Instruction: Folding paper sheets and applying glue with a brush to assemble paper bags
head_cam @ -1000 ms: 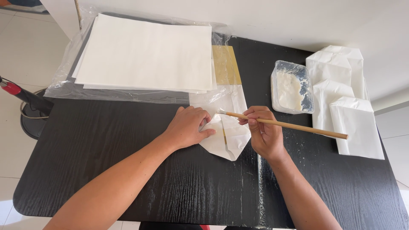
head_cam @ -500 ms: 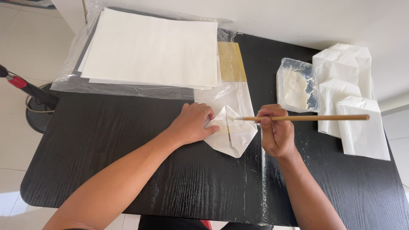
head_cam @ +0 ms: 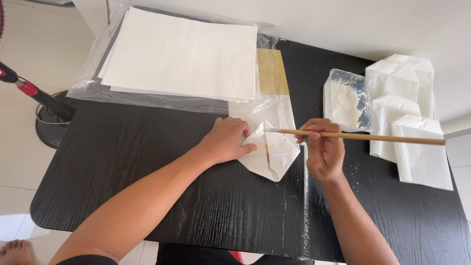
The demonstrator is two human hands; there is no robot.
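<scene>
The left hand (head_cam: 226,141) lies flat, pressing the folded white paper (head_cam: 271,156) on the black surface (head_cam: 122,167); right of the paper, the right hand (head_cam: 324,147) grips a wooden stick (head_cam: 373,137), its tip touching the fold.

The bench (head_cam: 122,162) is black with a fine wood grain, streaked and speckled white near its front edge. The folded paper bag (head_cam: 272,152) is plain white, as are the stack of paper sheets (head_cam: 181,54) in its clear plastic wrap and the finished paper bags (head_cam: 407,118). The brush handle (head_cam: 363,137) is light tan wood. The clear plastic tub (head_cam: 349,100) holds off-white paste. A yellowish-brown card (head_cam: 272,71) lies beside the sheets. The floor (head_cam: 29,44) is pale cream tile; the fan stand (head_cam: 46,100) is black with a red band
</scene>
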